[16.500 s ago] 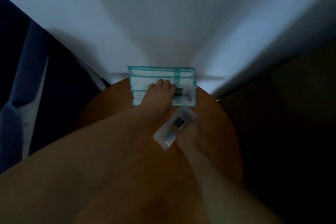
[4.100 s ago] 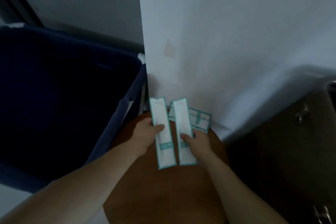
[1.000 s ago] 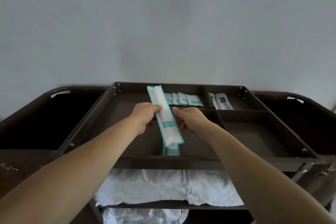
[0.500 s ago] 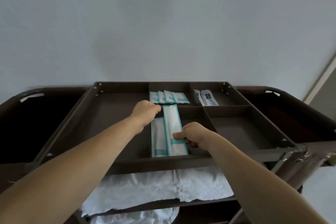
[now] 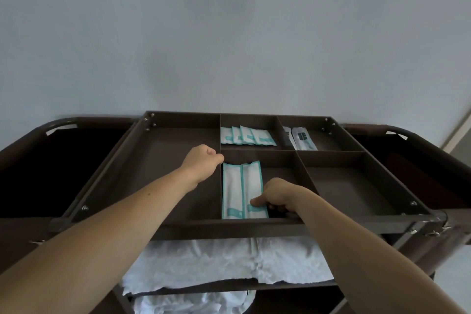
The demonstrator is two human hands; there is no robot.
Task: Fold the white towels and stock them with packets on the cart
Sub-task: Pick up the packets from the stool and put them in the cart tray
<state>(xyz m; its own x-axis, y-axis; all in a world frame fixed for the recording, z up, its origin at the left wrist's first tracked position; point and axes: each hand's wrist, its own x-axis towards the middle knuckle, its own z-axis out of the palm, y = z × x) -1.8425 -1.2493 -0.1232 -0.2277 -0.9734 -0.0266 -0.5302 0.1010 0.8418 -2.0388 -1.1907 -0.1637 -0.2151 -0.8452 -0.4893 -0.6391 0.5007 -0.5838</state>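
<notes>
The right long packet point(image 5: 252, 187) lay slanted across its neighbour half a second ago. It now lies flat beside the left long packet point(image 5: 231, 190), and the left hand point(image 5: 202, 163) has come off the packets' far ends. Both long packets sit in the front-middle compartment of the tray point(image 5: 178, 227) on top of the cart, side by side and touching along their long edges, with the left one against that compartment's left divider. They run from the tray's front wall towards its cross divider.

The right hand point(image 5: 280, 195) grasps the right long packet near the tray's front wall. Its thumb lies on the teal-printed end and its fingers curl down at the packet's right edge. Whether they reach under it cannot be seen. The left hand is clenched on nothing. It hangs over the divider at the back-left corner of that compartment, and I cannot tell whether it touches the divider.

In the tray's back-middle compartment a row of small teal packets point(image 5: 248, 135) overlap one another. In its back-right compartment lie two clear packets point(image 5: 302, 138) with dark contents.

Below the tray, white towels point(image 5: 216, 262) lie rumpled on a shelf, and more white cloth point(image 5: 188, 304) shows beneath that. A dark side bag point(image 5: 38, 168) hangs to the tray's left, and a pale wall point(image 5: 229, 33) rises behind it.
</notes>
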